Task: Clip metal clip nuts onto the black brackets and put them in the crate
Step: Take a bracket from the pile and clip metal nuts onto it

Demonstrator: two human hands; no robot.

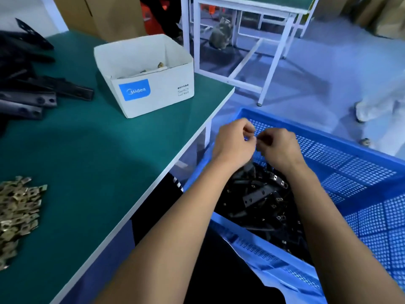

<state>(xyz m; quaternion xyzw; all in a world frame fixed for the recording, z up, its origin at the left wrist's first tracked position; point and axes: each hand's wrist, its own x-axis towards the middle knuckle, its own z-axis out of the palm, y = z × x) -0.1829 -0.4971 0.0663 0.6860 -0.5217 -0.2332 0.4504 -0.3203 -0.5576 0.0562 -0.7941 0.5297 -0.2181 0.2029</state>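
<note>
Crate (350, 172): blue plastic, perforated mesh walls, slightly glossy. Brackets (258, 194) piled inside are looking matt black, with small bright metal clips showing on some. Clip nuts (17, 211) heaped on the bench are showing dull brass-toned metal. Bench (87, 161) top: green matt mat, smooth, with a white edge. Box (144, 75): white cardboard, matt, printed blue label.

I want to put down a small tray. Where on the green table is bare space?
The green table is bare between the white box, the clip nut pile and the near edge. Black brackets crowd the far left.
</note>
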